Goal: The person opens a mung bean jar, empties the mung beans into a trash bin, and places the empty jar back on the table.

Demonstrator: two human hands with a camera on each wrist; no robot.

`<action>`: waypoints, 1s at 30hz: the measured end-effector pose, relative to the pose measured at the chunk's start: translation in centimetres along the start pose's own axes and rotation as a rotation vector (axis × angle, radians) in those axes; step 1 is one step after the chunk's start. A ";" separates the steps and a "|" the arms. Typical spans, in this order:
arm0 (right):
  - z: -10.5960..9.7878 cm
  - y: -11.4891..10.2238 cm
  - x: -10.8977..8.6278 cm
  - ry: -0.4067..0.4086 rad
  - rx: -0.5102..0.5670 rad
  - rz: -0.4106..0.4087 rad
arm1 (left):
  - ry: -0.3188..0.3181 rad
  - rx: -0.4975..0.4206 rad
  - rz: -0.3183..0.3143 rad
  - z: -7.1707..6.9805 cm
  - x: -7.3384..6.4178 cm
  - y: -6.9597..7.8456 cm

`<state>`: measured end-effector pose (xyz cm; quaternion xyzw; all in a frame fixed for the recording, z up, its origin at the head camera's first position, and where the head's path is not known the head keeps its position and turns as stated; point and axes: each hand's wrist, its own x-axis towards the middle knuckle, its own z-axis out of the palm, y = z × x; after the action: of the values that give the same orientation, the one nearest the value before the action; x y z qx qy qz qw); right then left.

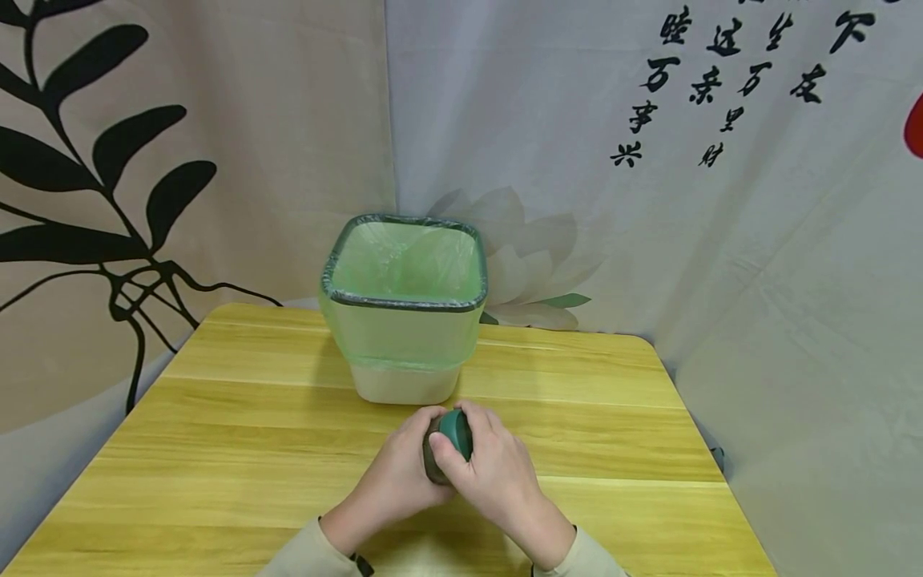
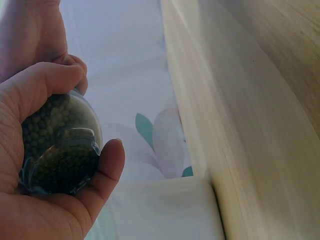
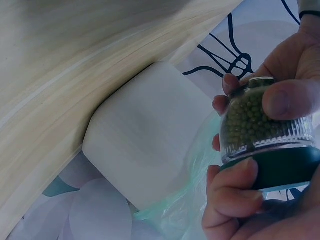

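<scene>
Both hands meet at a small clear jar of green beans with a dark green lid, held over the near part of the table. My left hand is curled round the jar's clear body, thumb and fingers on opposite sides. My right hand grips the green lid, its thumb lying across the near side in the head view. In the left wrist view the rounded glass shows the beans inside, and the lid is hidden. The lid sits against the jar in the right wrist view.
A whitish bin lined with a light green bag stands just beyond the hands, with a dark band round its rim. The wooden table ends at printed cloth behind and at the sides.
</scene>
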<state>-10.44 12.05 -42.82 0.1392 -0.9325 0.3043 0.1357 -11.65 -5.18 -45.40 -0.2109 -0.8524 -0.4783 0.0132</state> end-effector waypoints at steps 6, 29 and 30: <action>0.1 0.1 0.0 -0.001 -0.006 0.002 | 0.001 0.008 0.003 0.1 0.0 0.0; -0.1 0.0 0.1 -0.003 0.004 -0.010 | -0.019 -0.001 -0.020 -0.2 0.1 0.2; -0.1 0.0 0.1 -0.001 0.003 -0.014 | -0.020 -0.001 -0.020 -0.2 0.2 0.2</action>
<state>-10.52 12.12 -42.76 0.1458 -0.9312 0.3048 0.1370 -11.78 -5.21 -45.13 -0.2074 -0.8543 -0.4766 -0.0001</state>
